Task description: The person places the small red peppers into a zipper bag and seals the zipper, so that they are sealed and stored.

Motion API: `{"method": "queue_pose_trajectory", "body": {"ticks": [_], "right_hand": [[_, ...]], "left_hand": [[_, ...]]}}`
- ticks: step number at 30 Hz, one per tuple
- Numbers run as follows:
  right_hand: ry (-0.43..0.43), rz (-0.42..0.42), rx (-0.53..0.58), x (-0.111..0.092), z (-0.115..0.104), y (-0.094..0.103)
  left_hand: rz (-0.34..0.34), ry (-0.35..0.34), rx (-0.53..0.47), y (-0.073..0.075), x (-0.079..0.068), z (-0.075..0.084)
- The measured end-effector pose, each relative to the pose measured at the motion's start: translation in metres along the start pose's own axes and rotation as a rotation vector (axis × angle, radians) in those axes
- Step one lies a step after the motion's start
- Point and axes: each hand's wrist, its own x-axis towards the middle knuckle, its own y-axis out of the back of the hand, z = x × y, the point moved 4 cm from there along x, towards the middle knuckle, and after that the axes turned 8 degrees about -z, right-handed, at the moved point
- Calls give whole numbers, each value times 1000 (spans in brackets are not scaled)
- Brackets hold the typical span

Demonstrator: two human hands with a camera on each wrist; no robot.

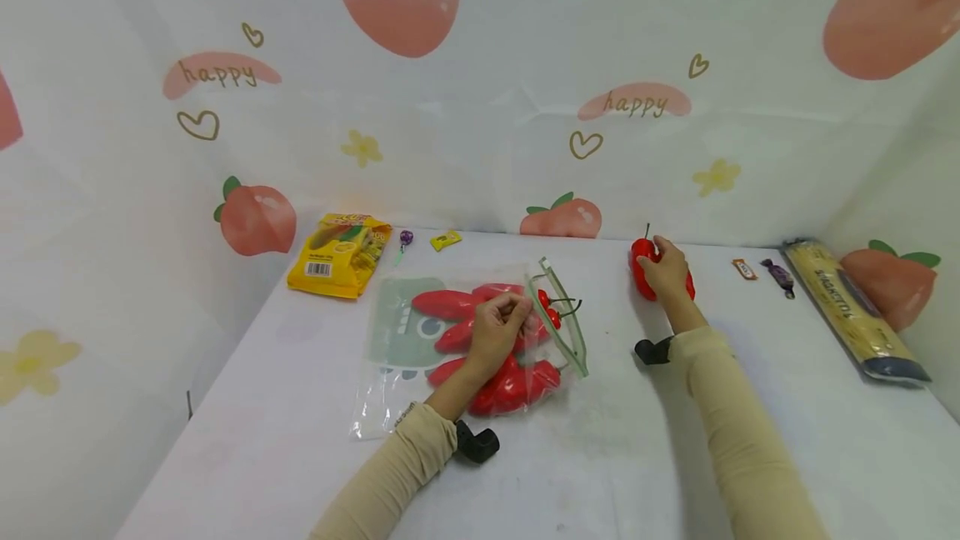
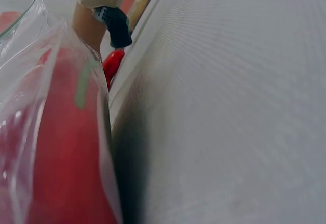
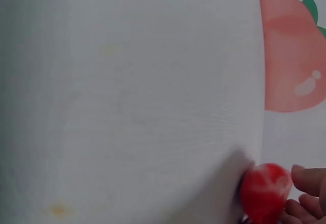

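A clear zip bag [image 1: 397,340] with a green cartoon print lies on the table, several red chili peppers [image 1: 517,390] inside. Thin stems show near its green-edged mouth [image 1: 573,348]. Over the bag, my left hand [image 1: 497,332] pinches the plastic close to that mouth. To the right at the back, my right hand [image 1: 666,269] grips a red pepper [image 1: 642,265] whose stem points up. Red shows on both sides of this hand; whether that is one pepper or two I cannot tell. The right wrist view shows the pepper's rounded end [image 3: 265,191] beside the fingers.
A yellow candy bag [image 1: 330,265] stands back left, near a purple lollipop [image 1: 406,238] and a yellow wrapped candy [image 1: 446,240]. Farther right lie an orange-and-white candy [image 1: 745,269], a purple candy [image 1: 778,277] and a spaghetti pack [image 1: 851,307]. A printed cloth wall [image 1: 480,132] rises behind.
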Motion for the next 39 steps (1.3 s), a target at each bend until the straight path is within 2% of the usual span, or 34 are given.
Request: {"method": "queue_pose_trajectory", "body": {"ticks": [5, 8, 13, 17, 19, 21, 27, 30, 34, 36, 39], "right_hand": [[-102, -63, 1, -1, 9, -6], [-102, -89, 16, -1, 10, -9], [-13, -98, 83, -2, 2, -9], [77, -81, 200, -9, -14, -8], [80, -69, 271, -14, -23, -8], [58, -60, 365, -20, -31, -10], [-126, 1, 682, -48, -51, -17], [-184, -29, 809, -64, -58, -26], [-204, -114, 870, -84, -62, -40], [-222, -148, 858, -94, -61, -48], [-210, -174, 863, -105, -54, -60]], "left_hand": [[-7, 11, 4, -1, -1, -1], [-5, 12, 0, -1, 0, -1], [-9, 3, 16, 0, 0, -1], [-5, -13, 26, 1, 0, -1], [-3, -30, 22, 2, 1, -3], [-3, -48, 15, 3, 3, -9], [1, -66, 11, 5, 5, -23], [5, -73, 16, 5, 5, -24], [7, -58, 14, 5, 5, -23], [6, -42, 11, 4, 4, -19], [9, -55, 13, 5, 5, -20]]}}
